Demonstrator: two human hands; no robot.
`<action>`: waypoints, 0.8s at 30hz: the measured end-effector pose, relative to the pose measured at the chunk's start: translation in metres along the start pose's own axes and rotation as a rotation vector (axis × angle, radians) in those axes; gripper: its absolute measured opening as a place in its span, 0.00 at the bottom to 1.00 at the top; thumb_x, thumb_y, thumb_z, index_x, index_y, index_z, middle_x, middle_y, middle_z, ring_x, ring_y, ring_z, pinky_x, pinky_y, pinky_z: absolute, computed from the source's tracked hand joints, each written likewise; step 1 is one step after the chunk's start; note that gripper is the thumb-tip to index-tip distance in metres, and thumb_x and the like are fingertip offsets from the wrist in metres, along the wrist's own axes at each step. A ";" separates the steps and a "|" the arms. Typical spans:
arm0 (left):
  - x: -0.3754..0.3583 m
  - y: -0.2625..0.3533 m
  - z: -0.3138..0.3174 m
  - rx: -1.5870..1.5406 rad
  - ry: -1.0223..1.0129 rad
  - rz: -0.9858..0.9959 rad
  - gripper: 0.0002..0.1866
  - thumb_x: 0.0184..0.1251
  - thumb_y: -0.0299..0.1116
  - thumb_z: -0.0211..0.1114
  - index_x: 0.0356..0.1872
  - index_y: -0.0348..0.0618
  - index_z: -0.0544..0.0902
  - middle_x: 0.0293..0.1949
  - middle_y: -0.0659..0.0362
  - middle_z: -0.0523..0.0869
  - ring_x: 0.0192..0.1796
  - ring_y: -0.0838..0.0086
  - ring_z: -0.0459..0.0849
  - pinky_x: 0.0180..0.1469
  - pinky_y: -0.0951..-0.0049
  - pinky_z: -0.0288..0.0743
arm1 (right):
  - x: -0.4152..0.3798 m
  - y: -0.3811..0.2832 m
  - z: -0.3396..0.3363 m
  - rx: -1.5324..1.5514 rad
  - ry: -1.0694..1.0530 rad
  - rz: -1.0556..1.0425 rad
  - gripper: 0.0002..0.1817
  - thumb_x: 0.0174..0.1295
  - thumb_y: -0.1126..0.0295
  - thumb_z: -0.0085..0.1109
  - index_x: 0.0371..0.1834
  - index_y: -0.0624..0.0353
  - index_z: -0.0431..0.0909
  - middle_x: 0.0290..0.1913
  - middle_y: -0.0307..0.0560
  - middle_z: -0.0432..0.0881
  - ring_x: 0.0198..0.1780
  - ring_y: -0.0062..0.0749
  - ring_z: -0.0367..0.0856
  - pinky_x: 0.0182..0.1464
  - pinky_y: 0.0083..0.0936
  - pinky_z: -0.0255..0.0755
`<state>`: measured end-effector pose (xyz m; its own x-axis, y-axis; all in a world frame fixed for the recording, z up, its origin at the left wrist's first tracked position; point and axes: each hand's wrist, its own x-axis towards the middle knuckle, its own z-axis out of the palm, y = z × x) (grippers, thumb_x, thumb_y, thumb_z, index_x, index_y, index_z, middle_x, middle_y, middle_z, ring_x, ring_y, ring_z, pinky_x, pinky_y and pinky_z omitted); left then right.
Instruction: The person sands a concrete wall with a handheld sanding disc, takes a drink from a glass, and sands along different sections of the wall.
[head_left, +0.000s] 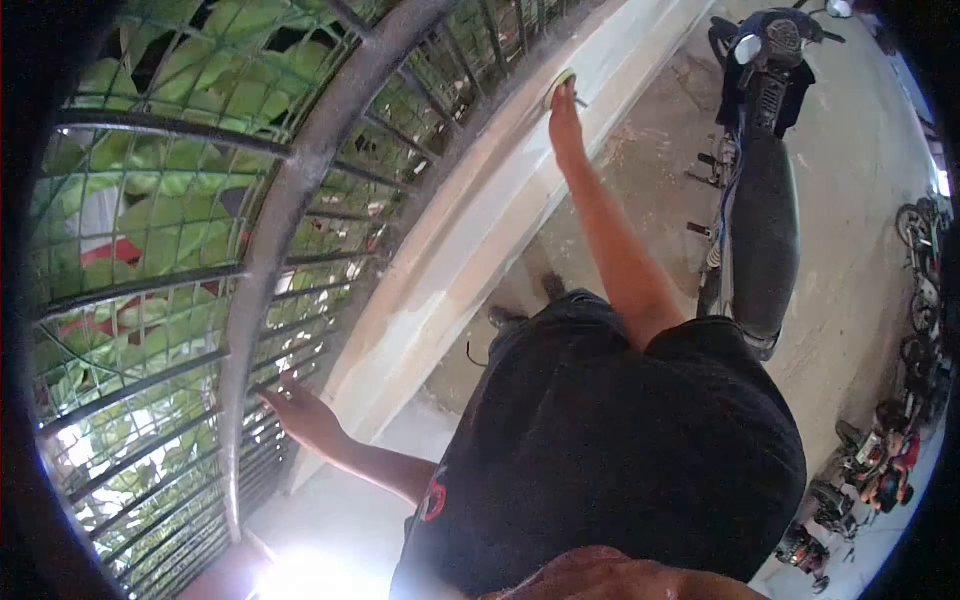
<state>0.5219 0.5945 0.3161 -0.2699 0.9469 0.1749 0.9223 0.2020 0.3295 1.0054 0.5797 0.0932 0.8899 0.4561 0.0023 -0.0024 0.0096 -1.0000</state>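
Observation:
My right hand (566, 125) reaches far forward and is closed on a small round disc (562, 80) with a pale yellow-green rim, held against the low painted wall (480, 215). The wall surface is patchy white and tan. At the left, my left hand (298, 412) is beside the dark metal railing (290, 190), its fingers apart and their tips close to the bars. Whether those fingertips touch a bar is not clear.
Green leaves (200, 90) show behind the railing and wire mesh. To the right a motorcycle (765, 220) is parked on the concrete floor (840, 260). Several more motorcycles (920, 290) line the far right edge. My shoes (508, 317) are by the wall base.

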 end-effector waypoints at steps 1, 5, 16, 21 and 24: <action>0.005 -0.009 0.005 0.061 0.071 0.095 0.36 0.72 0.54 0.48 0.70 0.34 0.58 0.60 0.39 0.73 0.57 0.53 0.78 0.55 0.60 0.73 | 0.001 -0.003 -0.003 0.043 -0.021 0.016 0.37 0.72 0.50 0.37 0.73 0.68 0.43 0.70 0.66 0.54 0.73 0.51 0.52 0.70 0.35 0.52; 0.002 -0.012 0.000 -0.136 -0.007 0.067 0.29 0.76 0.44 0.46 0.70 0.36 0.59 0.56 0.42 0.78 0.54 0.56 0.81 0.55 0.61 0.73 | -0.004 -0.018 -0.008 0.120 -0.085 0.052 0.39 0.71 0.46 0.34 0.74 0.63 0.41 0.72 0.61 0.51 0.74 0.47 0.49 0.71 0.36 0.49; 0.014 -0.039 0.009 -0.021 0.136 0.259 0.28 0.75 0.41 0.49 0.66 0.28 0.62 0.50 0.41 0.81 0.33 0.67 0.87 0.35 0.72 0.78 | -0.013 -0.032 -0.014 0.208 -0.157 0.111 0.42 0.68 0.36 0.29 0.76 0.52 0.36 0.77 0.48 0.43 0.76 0.39 0.44 0.73 0.37 0.42; 0.003 -0.013 0.001 -0.098 0.083 0.192 0.29 0.75 0.42 0.49 0.66 0.28 0.62 0.49 0.42 0.82 0.32 0.68 0.87 0.36 0.72 0.78 | -0.010 -0.029 -0.015 0.164 -0.160 0.128 0.42 0.68 0.36 0.29 0.77 0.51 0.36 0.77 0.48 0.43 0.76 0.39 0.45 0.72 0.37 0.44; 0.005 -0.016 -0.001 -0.084 0.055 0.161 0.27 0.74 0.38 0.47 0.68 0.32 0.61 0.52 0.46 0.82 0.35 0.67 0.87 0.39 0.70 0.78 | 0.002 -0.020 -0.013 0.149 -0.129 0.139 0.41 0.70 0.40 0.31 0.76 0.57 0.37 0.76 0.53 0.44 0.75 0.43 0.46 0.72 0.35 0.45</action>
<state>0.5056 0.5961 0.3128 -0.1375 0.9499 0.2808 0.9291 0.0254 0.3689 1.0129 0.5686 0.1135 0.8108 0.5720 -0.1240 -0.1962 0.0660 -0.9783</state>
